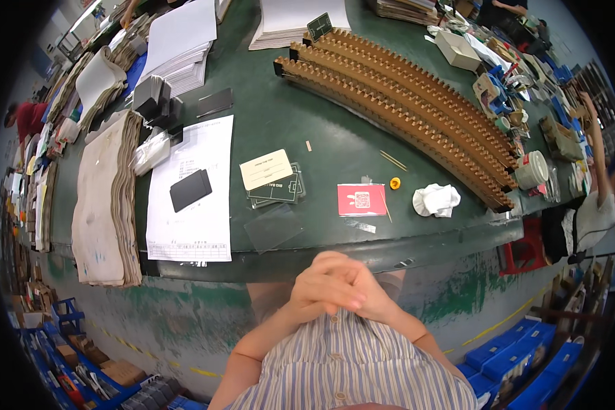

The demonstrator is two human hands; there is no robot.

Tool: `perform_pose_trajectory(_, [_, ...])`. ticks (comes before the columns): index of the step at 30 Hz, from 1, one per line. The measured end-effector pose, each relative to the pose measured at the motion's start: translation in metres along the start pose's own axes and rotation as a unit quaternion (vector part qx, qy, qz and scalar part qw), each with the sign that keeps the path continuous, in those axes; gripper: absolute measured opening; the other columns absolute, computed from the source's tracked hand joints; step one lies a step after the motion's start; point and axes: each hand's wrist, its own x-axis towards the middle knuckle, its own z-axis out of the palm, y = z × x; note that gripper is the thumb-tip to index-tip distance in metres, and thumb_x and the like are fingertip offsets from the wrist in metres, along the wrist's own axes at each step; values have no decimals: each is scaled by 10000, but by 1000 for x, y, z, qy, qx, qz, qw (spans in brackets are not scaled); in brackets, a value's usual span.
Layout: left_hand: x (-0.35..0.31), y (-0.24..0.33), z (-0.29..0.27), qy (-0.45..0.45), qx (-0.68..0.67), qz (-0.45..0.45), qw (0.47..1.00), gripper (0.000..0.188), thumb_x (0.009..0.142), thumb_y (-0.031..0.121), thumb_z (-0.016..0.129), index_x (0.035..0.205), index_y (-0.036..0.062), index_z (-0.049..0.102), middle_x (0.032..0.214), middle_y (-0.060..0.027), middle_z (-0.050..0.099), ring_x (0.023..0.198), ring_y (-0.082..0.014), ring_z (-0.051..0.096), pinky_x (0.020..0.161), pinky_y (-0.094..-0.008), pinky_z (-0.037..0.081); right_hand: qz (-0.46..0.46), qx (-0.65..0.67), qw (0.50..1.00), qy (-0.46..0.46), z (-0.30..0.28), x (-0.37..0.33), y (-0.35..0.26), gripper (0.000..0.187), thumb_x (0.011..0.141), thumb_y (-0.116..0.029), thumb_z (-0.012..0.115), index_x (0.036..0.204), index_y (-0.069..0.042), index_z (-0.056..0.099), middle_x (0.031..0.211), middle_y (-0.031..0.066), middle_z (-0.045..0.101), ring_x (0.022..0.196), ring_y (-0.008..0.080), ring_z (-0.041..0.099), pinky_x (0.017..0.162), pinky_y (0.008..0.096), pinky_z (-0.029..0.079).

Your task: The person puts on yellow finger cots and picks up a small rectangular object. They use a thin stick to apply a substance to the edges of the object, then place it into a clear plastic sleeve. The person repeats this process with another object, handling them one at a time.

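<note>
Just beyond the two hands (pixel 321 290), one red card (pixel 361 200), one yellow piece (pixel 395 183) and one crumpled white wad (pixel 436 201) are lying on the desk (pixel 266 102); farther off to the right, three notched brown racks (pixel 400 89) are resting.

Green table (pixel 342 157): slotted racks (pixel 396 89), red card (pixel 361 200), printed sheet (pixel 188 232), white wad (pixel 436 201), perhaps tissue.

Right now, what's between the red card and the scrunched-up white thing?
The head view shows a thin stick by the red card and, farther back, a small yellow thing.
</note>
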Motion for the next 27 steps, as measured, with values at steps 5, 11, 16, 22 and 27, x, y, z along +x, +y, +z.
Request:
perform_pose_trajectory(5, [11, -9, 10, 16, -61, 54, 997, 337, 894, 371, 587, 869, 71, 738, 893, -56, 721, 979, -284, 621, 790, -372, 440, -277, 772, 412, -396, 78, 60, 70, 28, 902, -26, 575, 914, -51, 580, 765, 112, 681, 711, 191, 658, 683, 295, 540])
perform_pose_trajectory(11, [14, -13, 3, -36, -122, 40, 991, 327, 905, 331, 607, 846, 30, 721, 855, -120, 717, 899, -298, 659, 757, -401, 435, -326, 746, 369, -448, 84, 68, 62, 186, 913, 10, 468, 800, -57, 600, 822, 103, 712, 740, 235, 673, 778, 309, 536])
perform_pose_trajectory(16, [20, -7, 10, -56, -158, 23, 986, 255, 837, 213, 682, 937, -19, 707, 876, -141, 710, 837, -300, 673, 720, -389, 438, -330, 702, 502, -382, 73, 61, 54, 167, 919, -18, 471, 817, -66, 595, 815, 93, 693, 732, 225, 656, 759, 305, 522])
perform_pose_trajectory(22, [12, -1, 19, -38, -233, -41, 971, 265, 823, 63, 662, 1069, -35, 672, 887, -162, 708, 865, -301, 678, 782, -399, 453, -187, 465, 838, -214, 33, 13, 36, 147, 925, -51, 475, 838, -76, 590, 806, 81, 671, 721, 212, 634, 737, 299, 504])
perform_pose_trajectory(27, [-4, -10, 27, 17, -255, -111, 960, 327, 829, 50, 661, 1139, -51, 638, 904, -185, 697, 903, -314, 672, 850, -422, 484, -76, 343, 925, -145, -3, -21, 26, 131, 930, -78, 478, 855, -85, 585, 798, 71, 653, 712, 201, 616, 718, 295, 489])
